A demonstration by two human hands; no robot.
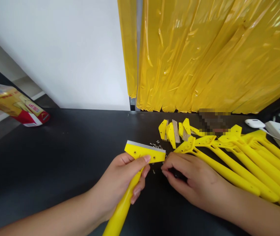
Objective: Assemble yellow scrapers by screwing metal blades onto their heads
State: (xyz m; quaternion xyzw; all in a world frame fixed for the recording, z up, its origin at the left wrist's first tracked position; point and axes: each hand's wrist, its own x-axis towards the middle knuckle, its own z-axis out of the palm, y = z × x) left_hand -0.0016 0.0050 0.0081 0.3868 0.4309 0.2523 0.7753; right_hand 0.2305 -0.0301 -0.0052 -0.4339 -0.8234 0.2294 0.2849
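Note:
My left hand (pixel 126 178) is wrapped round a yellow scraper (pixel 142 153), its thumb on the head. A metal blade strip (pixel 146 146) runs along the scraper's top edge, and two holes show in the plate. Just right of the scraper head, my right hand (pixel 186 173) is closed with thumb and forefinger pinched together; whatever the fingertips hold, if anything, is too small to make out. Small loose screws and nuts (pixel 156 145) lie on the black table behind and between the hands. Beyond them are several yellow clamp plates (pixel 171 132) with metal blades (pixel 176 131).
Several yellow scraper handles (pixel 238 160) lie fanned out at the right, partly under my right forearm. A drink bottle (pixel 14 103) stands tilted in view at far left. A white earbud case (pixel 254 123) and a white box (pixel 279 137) sit at far right. Yellow plastic sheeting (pixel 203 55) hangs behind.

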